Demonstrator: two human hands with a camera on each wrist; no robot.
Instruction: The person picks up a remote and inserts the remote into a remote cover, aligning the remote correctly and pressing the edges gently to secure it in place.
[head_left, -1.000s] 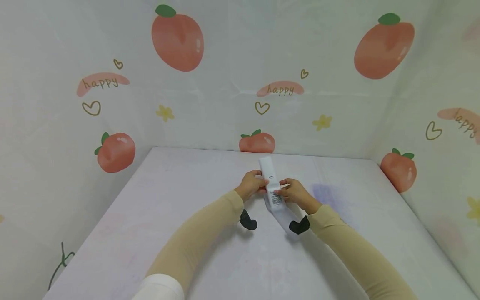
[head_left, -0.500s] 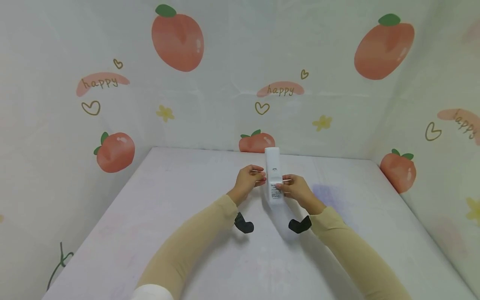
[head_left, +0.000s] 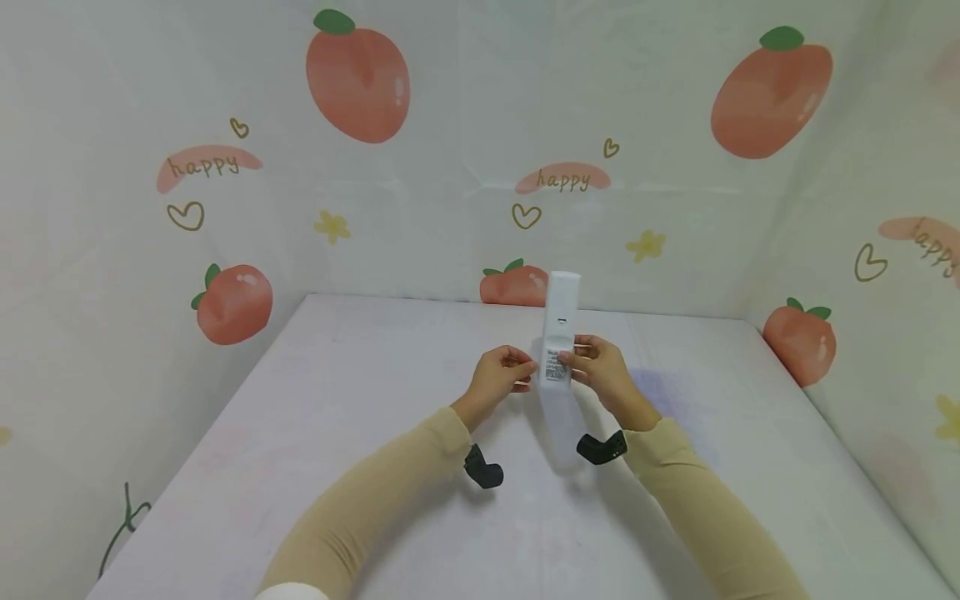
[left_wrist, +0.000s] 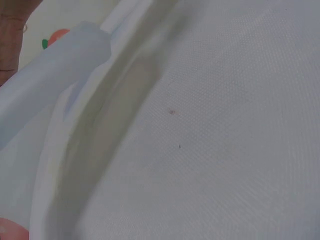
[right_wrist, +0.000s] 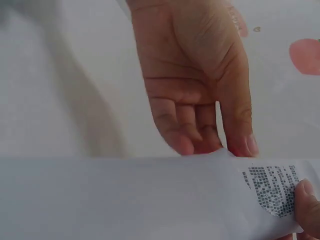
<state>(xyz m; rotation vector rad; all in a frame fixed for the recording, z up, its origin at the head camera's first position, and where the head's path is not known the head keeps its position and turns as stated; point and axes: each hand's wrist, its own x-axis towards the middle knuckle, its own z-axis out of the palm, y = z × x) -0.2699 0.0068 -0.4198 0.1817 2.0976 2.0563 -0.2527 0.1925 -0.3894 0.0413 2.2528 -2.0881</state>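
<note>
Prob. a booth, w/ fruit-print walls [head_left: 480, 100] on 3 sides of tbl [head_left: 390, 367].

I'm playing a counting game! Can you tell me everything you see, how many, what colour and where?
Remote-like device: 1, white, in the right hand
Printed label: 1, black print, device's lower part
Tabletop: 1, pale lilac-white, below the hands
Smudge: 1, purple, tabletop's right side
Walls: 3, whitish, back and sides
Fruit pictures: 5 clear ones, red, walls
"happy" banners: 3, pink, walls
Heart outlines: 5, brown, walls
Flowers: 3 clear ones, yellow, walls
Curly line: 1, green, lower left
Wrist pieces: 2, black, by the wrists
Sleeves: 2, beige, arms
Left hand: 1, bare, beside the device
Right hand: 1, bare, holding the device
</note>
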